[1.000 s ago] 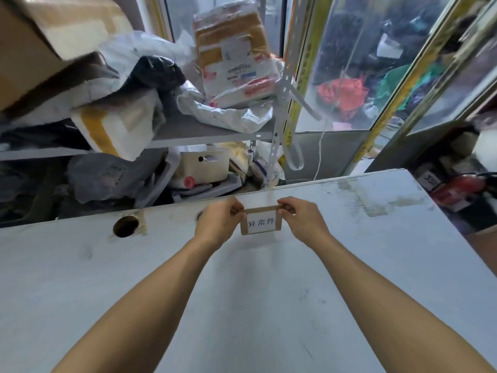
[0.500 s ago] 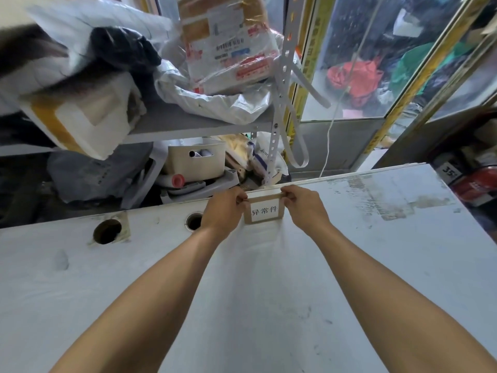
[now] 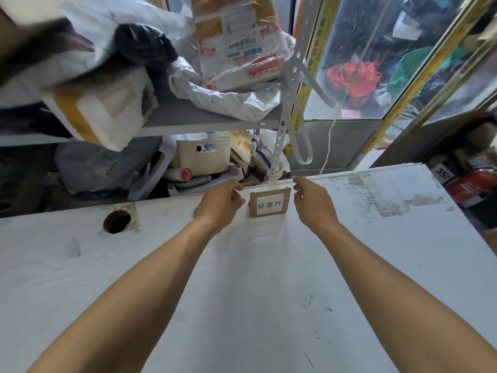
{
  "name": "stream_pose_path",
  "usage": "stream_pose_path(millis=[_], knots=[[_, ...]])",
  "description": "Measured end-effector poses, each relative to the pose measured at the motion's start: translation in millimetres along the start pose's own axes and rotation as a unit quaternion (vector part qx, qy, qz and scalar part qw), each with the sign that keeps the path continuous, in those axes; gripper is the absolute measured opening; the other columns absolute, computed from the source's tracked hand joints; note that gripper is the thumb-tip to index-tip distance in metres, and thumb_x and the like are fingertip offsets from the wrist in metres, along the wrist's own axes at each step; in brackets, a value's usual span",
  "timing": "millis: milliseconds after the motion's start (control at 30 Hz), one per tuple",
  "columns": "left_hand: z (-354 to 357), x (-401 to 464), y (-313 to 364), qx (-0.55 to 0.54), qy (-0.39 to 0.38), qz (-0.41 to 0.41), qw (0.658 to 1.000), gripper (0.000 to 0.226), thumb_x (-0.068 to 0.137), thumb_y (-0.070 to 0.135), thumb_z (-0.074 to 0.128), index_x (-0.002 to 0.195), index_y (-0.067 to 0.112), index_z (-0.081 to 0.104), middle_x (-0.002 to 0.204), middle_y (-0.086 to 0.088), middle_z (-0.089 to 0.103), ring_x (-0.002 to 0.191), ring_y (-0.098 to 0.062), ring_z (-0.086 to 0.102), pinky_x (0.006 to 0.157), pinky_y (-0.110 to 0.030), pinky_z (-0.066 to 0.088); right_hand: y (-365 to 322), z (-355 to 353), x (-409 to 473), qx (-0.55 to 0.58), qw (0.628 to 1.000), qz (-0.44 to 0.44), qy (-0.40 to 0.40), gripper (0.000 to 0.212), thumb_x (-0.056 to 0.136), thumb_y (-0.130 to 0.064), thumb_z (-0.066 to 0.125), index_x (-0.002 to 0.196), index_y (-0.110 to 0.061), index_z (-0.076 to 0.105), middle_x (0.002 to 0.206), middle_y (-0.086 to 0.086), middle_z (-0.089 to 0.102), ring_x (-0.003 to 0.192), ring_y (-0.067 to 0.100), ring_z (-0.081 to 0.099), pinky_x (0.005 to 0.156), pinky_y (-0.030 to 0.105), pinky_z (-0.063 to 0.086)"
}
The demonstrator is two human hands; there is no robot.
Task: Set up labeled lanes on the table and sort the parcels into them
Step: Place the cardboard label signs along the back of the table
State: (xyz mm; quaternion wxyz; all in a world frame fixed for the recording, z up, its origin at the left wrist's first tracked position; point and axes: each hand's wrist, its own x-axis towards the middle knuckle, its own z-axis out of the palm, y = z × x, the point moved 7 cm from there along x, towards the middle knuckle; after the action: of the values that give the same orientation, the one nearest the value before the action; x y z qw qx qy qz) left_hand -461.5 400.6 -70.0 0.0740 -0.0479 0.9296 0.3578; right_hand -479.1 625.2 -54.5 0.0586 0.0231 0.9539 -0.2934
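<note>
The cardboard label point(image 3: 269, 202) is standing by the far edge of the white table point(image 3: 242, 292), and both hands are flanking it: left hand point(image 3: 220, 204) and right hand point(image 3: 313, 203), fingers loosely curled, gripping nothing, just beside it.

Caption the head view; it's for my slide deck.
Both hands, left and right, flank a cardboard label at the table's far edge.

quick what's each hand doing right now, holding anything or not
Left hand: open, fingers loosely curled, holding nothing, just left of the label card.
Right hand: open, holding nothing, just right of the card.
</note>
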Motion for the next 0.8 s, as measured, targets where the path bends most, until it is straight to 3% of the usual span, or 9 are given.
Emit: stream_pose_path(millis=[167, 333, 467, 600, 800], knots=[[-51.4, -48.8, -30.4, -0.021, 0.035, -0.008, 0.999, 0.024, 0.091, 0.033, 0.067, 0.115, 0.032, 0.062, 0.093, 0.016, 0.067, 0.086, -0.006, 0.064, 0.074, -0.032, 0.055, -71.9, 11.8, -41.7, 0.001, 0.993, -0.116, 0.010, 0.037, 0.101, -0.009, 0.049, 0.137, -0.012, 0.056, 0.130, 0.011, 0.063, 0.115, 0.030, 0.060, 0.094, 0.038, 0.049], [-109.9, -121.1, -93.8, -0.012, 0.058, -0.029, 0.998, 0.016, 0.091, 0.034, 0.068, 0.106, 0.034, 0.064, 0.085, 0.023, 0.065, 0.078, 0.006, 0.061, 0.063, -0.019, 0.045, -159.1, 62.0, -99.2, 0.013, 0.974, -0.216, -0.061, 0.036, 0.099, -0.009, 0.053, 0.135, -0.007, 0.057, 0.127, 0.011, 0.065, 0.116, 0.027, 0.060, 0.097, 0.035, 0.045], [-177.0, -193.0, -167.0, 0.005, 0.100, -0.086, 0.991, 0.013, 0.092, 0.034, 0.067, 0.104, 0.032, 0.065, 0.089, 0.020, 0.065, 0.082, 0.001, 0.061, 0.069, -0.025, 0.049, -237.4, 124.0, -156.5, 0.027, 0.956, -0.262, -0.128, 0.036, 0.102, -0.016, 0.051, 0.137, -0.012, 0.056, 0.128, 0.007, 0.064, 0.115, 0.023, 0.059, 0.098, 0.033, 0.045], [-240.2, -254.5, -233.7, 0.027, 0.135, -0.110, 0.984, 0.014, 0.093, 0.031, 0.066, 0.106, 0.027, 0.066, 0.090, 0.015, 0.066, 0.083, -0.005, 0.061, 0.074, -0.027, 0.049, -306.4, 187.7, -211.2, 0.038, 0.948, -0.263, -0.174, 0.038, 0.102, -0.025, 0.052, 0.139, -0.022, 0.055, 0.128, -0.002, 0.064, 0.110, 0.015, 0.059, 0.092, 0.022, 0.041], [-291.1, -334.8, -334.1, 0.033, 0.130, -0.169, 0.976, 0.020, 0.096, 0.025, 0.062, 0.114, 0.019, 0.067, 0.107, 0.002, 0.068, 0.092, -0.014, 0.061, 0.082, -0.032, 0.049, -366.8, 280.1, -290.3, 0.004, 0.915, -0.280, -0.289, 0.041, 0.101, -0.032, 0.053, 0.142, -0.026, 0.051, 0.131, -0.002, 0.063, 0.112, 0.014, 0.060, 0.094, 0.027, 0.044]])
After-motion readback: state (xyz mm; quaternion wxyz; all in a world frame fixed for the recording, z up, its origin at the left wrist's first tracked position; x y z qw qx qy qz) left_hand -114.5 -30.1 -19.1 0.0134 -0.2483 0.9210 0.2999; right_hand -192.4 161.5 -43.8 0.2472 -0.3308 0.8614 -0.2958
